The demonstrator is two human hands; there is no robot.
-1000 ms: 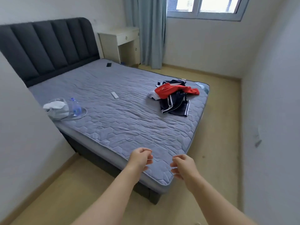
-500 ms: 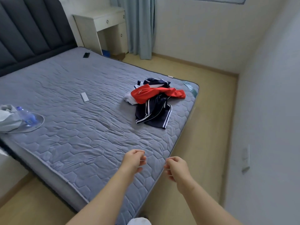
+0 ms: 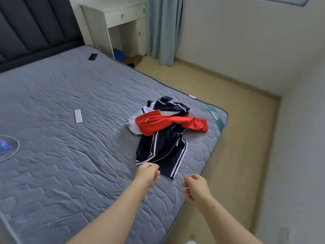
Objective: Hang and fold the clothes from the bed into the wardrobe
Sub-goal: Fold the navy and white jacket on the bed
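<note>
A heap of clothes lies near the right edge of the grey quilted bed (image 3: 70, 173). On top is a red and white garment (image 3: 163, 123); under it sprawl navy trousers with white stripes (image 3: 162, 152). My left hand (image 3: 148, 173) hovers at the near hem of the navy trousers, fingers loosely curled, holding nothing. Further right, my right hand (image 3: 196, 186) hangs over the bed's edge, fingers also loosely curled and empty. No wardrobe is in view.
A white remote (image 3: 78, 116) and a black phone (image 3: 92, 56) lie on the bed. A blue bottle (image 3: 4, 147) shows at the left edge. A white desk (image 3: 116, 18), a curtain (image 3: 162, 30) and the headboard (image 3: 35, 30) stand behind. Wooden floor (image 3: 233, 138) runs along the right.
I have moved closer to the clothes heap, which now sits larger and nearer. Both hands have advanced toward the navy trousers, still empty.
</note>
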